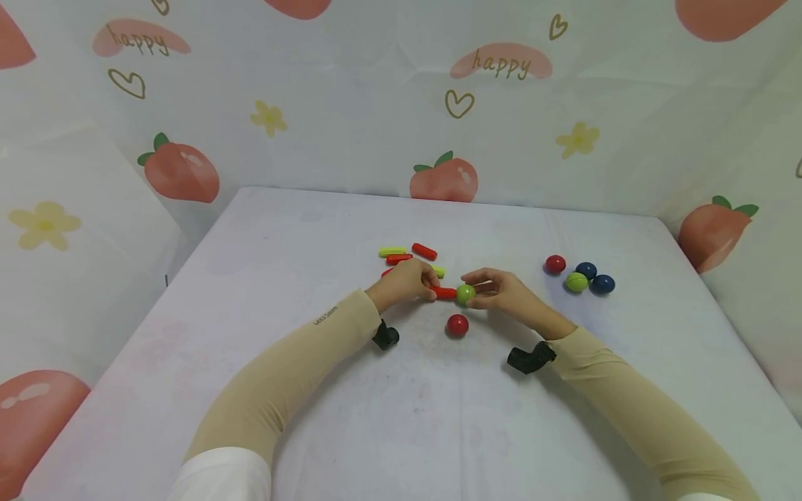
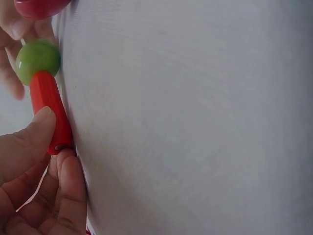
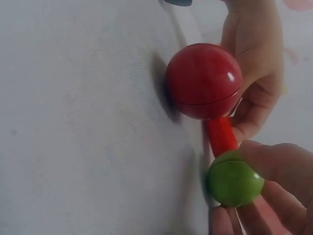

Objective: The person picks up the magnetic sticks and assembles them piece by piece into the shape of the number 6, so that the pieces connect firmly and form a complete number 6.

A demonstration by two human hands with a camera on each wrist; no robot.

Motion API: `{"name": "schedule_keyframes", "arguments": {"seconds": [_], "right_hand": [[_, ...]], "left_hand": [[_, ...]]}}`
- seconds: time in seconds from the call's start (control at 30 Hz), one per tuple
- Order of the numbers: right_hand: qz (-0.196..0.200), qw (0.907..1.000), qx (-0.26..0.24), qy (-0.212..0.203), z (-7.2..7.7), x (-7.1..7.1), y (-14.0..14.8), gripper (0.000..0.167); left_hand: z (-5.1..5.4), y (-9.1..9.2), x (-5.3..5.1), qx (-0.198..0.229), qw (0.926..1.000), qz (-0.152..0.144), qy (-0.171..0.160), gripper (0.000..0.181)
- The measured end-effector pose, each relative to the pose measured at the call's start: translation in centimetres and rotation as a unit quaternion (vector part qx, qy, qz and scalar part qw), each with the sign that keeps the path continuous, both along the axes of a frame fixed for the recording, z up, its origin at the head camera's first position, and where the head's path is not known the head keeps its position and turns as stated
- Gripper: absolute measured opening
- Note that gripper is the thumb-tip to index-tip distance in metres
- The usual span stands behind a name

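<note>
My left hand (image 1: 409,281) pinches a short red stick (image 1: 446,293) lying low over the table, thumb on its side and fingertips at its near end in the left wrist view. A shiny green ball (image 1: 466,295) meets the stick's other end. My right hand (image 1: 506,298) holds that ball, with the thumb on one side and fingers on the other, as the right wrist view shows. Whether stick and ball are joined I cannot tell. Just in front of them on the table sits a loose red ball (image 1: 457,325), which has a seam line and is touched by neither hand.
Behind my left hand lie several red and yellow-green sticks, including a red one (image 1: 425,251) and a yellow-green one (image 1: 392,252). To the right stand a red ball (image 1: 555,264), a green ball (image 1: 576,282) and two dark blue balls (image 1: 603,284). A white cloth covers the table (image 1: 351,417).
</note>
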State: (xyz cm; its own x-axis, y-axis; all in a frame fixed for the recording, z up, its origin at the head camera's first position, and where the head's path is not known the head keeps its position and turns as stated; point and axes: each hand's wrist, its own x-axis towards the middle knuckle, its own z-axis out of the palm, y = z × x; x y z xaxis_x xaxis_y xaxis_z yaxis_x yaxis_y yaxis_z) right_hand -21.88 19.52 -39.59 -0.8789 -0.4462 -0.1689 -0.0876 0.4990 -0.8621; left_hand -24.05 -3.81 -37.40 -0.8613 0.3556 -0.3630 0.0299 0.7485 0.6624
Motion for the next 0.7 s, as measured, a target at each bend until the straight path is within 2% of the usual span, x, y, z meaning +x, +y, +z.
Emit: {"name": "schedule_keyframes", "arguments": {"seconds": [0.37,0.7], "right_hand": [[0.004,0.9998,0.019,0.009,-0.68,-0.39,-0.08,0.048],[0.011,0.9998,0.016,-0.01,-0.48,-0.72,-0.06,0.044]], "left_hand": [[-0.01,0.11,-0.01,-0.009,1.0,0.002,-0.001,0.017],[-0.03,0.12,-0.14,-0.013,0.9999,0.004,-0.001,0.018]]}}
